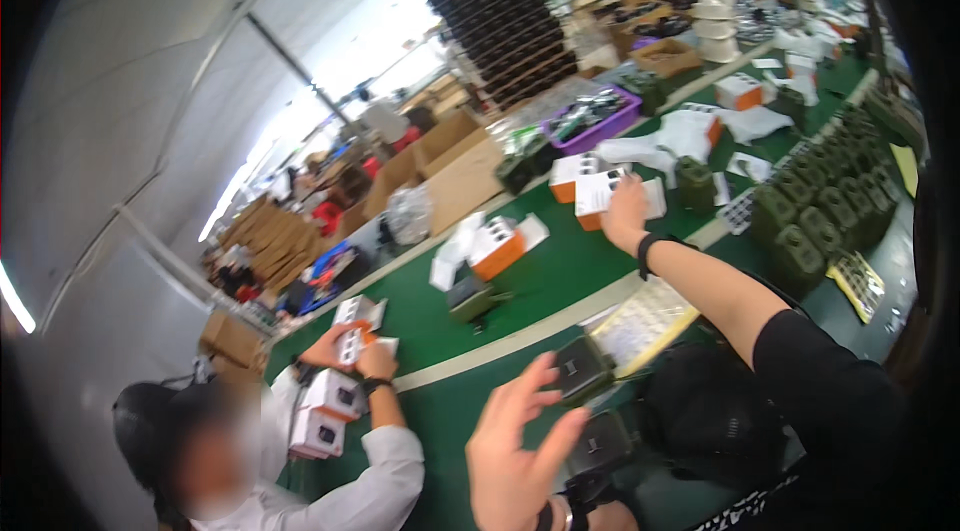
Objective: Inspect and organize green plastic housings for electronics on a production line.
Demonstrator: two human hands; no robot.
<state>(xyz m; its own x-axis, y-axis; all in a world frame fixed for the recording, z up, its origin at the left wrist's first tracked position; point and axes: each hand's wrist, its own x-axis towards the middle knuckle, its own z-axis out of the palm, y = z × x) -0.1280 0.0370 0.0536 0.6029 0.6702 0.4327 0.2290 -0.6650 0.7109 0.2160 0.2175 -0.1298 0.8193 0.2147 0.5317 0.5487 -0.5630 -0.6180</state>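
My right hand (628,209) reaches over the green belt, its fingers on a small white and orange box (596,193). A second white and orange box (570,169) stands right behind it. My left hand (515,446) is raised at the lower middle with fingers and thumb apart, holding nothing. Just beside it are a dark green boxy device (580,371) and another such device (602,441), both with dark front faces. A yellow-edged padded packet (645,326) with a pale, patterned face lies between my two hands.
A co-worker's hands (375,361) handle boxes at the lower left, near stacked white boxes (325,416). On the belt sit an open orange box (497,249) and a green device (470,298). Rows of green devices (830,201) stand at right. A purple basket (600,131) is beyond the belt.
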